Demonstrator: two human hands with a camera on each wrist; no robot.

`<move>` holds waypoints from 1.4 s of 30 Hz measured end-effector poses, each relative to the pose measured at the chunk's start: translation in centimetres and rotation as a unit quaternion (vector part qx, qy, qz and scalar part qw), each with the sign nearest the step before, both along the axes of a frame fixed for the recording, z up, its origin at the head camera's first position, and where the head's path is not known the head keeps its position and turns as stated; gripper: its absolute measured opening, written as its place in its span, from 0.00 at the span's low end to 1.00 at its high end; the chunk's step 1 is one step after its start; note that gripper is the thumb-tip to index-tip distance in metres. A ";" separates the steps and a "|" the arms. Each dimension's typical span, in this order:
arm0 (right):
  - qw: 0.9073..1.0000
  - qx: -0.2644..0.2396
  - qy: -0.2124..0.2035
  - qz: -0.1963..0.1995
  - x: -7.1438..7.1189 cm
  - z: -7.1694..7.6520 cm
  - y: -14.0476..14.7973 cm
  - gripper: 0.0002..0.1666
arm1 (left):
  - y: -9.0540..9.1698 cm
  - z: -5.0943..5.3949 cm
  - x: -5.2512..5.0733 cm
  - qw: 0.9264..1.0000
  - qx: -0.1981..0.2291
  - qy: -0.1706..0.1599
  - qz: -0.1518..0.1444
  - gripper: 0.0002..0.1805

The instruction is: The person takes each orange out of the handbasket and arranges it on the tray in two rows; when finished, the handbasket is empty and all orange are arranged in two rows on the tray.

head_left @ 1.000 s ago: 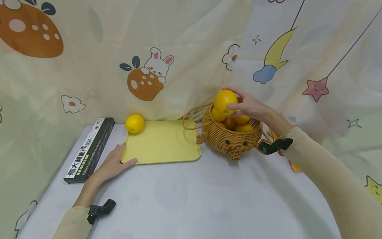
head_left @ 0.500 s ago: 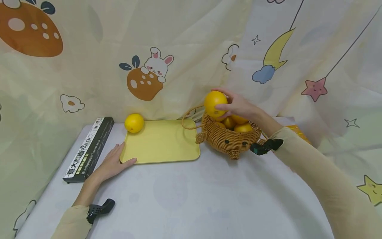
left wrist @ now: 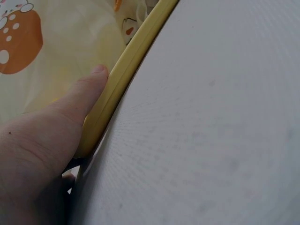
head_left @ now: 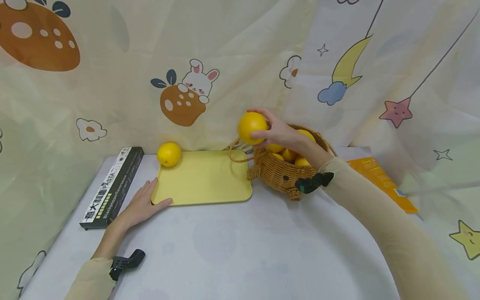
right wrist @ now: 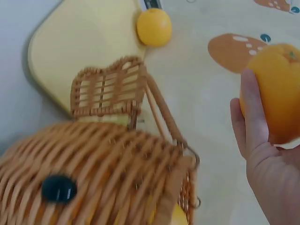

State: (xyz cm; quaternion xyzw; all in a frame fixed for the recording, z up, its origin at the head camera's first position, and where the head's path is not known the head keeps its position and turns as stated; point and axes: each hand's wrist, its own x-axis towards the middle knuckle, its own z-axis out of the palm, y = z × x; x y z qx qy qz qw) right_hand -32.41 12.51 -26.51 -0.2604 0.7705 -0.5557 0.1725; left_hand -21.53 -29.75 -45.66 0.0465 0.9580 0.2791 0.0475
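Note:
The right hand (head_left: 275, 132) grips an orange (head_left: 252, 128) in the air, just left of and above the wicker basket (head_left: 279, 175), which holds several more oranges. In the right wrist view the thumb and fingers curl round the held orange (right wrist: 276, 93). The left hand (head_left: 140, 206) rests at the near left corner of the yellow tray (head_left: 202, 179), fingers straight along its side. Its thumb lies on the tray's rim (left wrist: 115, 89) in the left wrist view. Another orange (head_left: 169, 154) sits at the tray's far left corner.
A black and white pasta box (head_left: 112, 189) lies left of the tray. An orange packet (head_left: 382, 183) lies right of the basket, partly behind the right sleeve. The basket's handle loop (head_left: 234, 157) overhangs the tray's right side. A printed cloth (head_left: 240, 62) hangs behind the table.
The right hand has carried its orange leftward, from over the basket to beyond its left rim. More of the orange packet shows. The left hand and tray stay in place.

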 end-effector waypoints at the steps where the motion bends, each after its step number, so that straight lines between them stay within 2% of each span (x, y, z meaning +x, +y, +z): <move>1: 1.000 -0.001 -0.004 0.001 -0.1 -0.1 -0.4 0.41 | 0.0 0.0 0.0 1.000 0.000 0.000 0.000 0.61; 6: 1.000 0.027 -0.008 0.004 -0.6 -0.7 -3.4 0.46 | 0.1 0.2 0.0 1.000 -0.001 0.001 -0.001 0.60; 11: 0.998 0.048 0.003 0.027 -1.3 -1.7 -7.9 0.49 | 0.1 0.3 0.1 1.000 0.000 -0.002 -0.002 0.61; 15: 0.998 0.040 0.022 0.048 -1.8 -3.2 -12.0 0.47 | -0.1 0.2 0.1 1.000 0.005 0.000 -0.001 0.60; 20: 0.998 0.029 0.031 0.055 -2.6 -5.3 -15.8 0.47 | -0.1 0.0 0.0 1.000 0.005 0.004 0.000 0.60; 32: 0.998 0.050 -0.021 -0.017 -4.8 -9.5 -18.9 0.50 | -0.1 -0.1 0.0 1.000 0.007 0.008 0.003 0.60; 42: 0.993 0.098 0.038 -0.048 -5.6 -11.3 -20.0 0.49 | -0.2 -0.3 -0.1 1.000 0.003 0.007 0.007 0.60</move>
